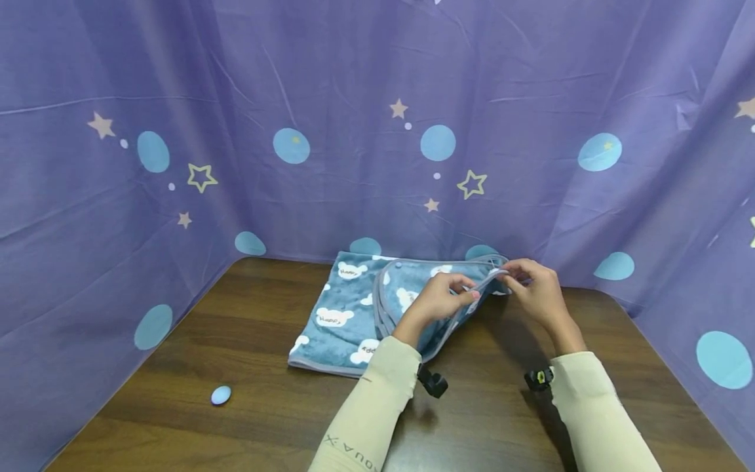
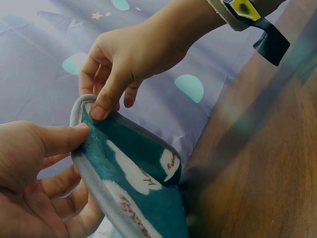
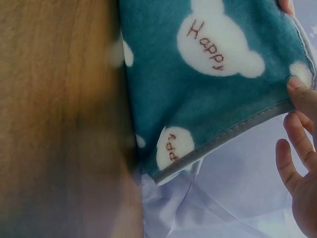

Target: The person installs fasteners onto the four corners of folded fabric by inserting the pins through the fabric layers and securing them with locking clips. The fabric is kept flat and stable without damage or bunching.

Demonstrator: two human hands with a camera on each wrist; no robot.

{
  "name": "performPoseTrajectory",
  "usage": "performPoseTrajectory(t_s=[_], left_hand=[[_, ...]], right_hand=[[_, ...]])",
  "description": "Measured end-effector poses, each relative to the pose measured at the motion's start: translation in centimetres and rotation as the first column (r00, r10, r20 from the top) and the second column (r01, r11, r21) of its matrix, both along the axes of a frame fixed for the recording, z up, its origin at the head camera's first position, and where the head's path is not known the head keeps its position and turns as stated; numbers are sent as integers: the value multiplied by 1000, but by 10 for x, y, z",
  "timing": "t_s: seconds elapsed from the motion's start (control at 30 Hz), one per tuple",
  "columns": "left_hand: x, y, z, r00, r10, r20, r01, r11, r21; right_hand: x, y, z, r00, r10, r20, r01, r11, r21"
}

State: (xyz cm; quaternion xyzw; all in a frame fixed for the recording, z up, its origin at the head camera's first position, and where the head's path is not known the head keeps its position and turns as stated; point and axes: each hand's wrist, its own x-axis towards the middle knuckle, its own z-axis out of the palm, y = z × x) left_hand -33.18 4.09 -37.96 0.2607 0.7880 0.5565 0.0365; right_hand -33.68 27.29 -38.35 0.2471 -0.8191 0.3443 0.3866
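Note:
A teal plush blanket (image 1: 345,298) with white bear heads, the word "Happy" and grey edging lies folded on the table, its right part partly lifted. My left hand (image 1: 438,301) pinches the grey edge of the raised flap between thumb and fingers. Further right, my right hand (image 1: 535,292) pinches the flap's corner. The left wrist view has the left hand (image 2: 42,173) and right hand (image 2: 138,57) close together at that corner. Seen from the right wrist, the blanket (image 3: 158,74) hangs from the right hand (image 3: 307,173), whose lower fingers stay off the cloth.
A small pale blue oval object (image 1: 221,395) rests at the left of the brown wooden table (image 1: 253,341). A purple curtain (image 1: 354,85) with stars and blue dots rises behind the table and along both sides. Each wrist wears a dark strap-mounted device (image 1: 433,382).

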Motion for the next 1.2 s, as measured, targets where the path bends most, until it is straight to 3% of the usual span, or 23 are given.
performPoseTrajectory(t_s=[0.27,0.4,0.5,0.6,0.83,0.93,1.07,1.2], left_hand=[[2,4,1,1000,-15,-12,14,997,-77],[2,5,6,991,-16,-135,-13,977,-215],[0,2,11,967,-14,-256,-72,944,-323],[0,-6,16,951,-26,-308,-104,911,-398],[5,-37,29,940,-58,-336,-147,820,-553],[4,-53,32,929,-72,-362,-181,766,-617],[2,-80,29,905,-110,-412,-227,694,-684],[5,-111,24,893,-126,-432,-252,655,-713]], right_hand=[[-1,5,-6,1000,4,0,-4,1000,-8],[-2,5,-3,999,23,-38,-22,1000,21],[-1,5,-1,997,32,-68,-30,999,34],[0,4,1,996,44,-78,-42,999,35],[2,4,2,996,21,-87,-16,999,51],[3,5,2,996,21,-85,-17,999,47],[2,4,3,997,32,-70,-28,998,51],[2,3,2,997,36,-64,-33,998,49]])
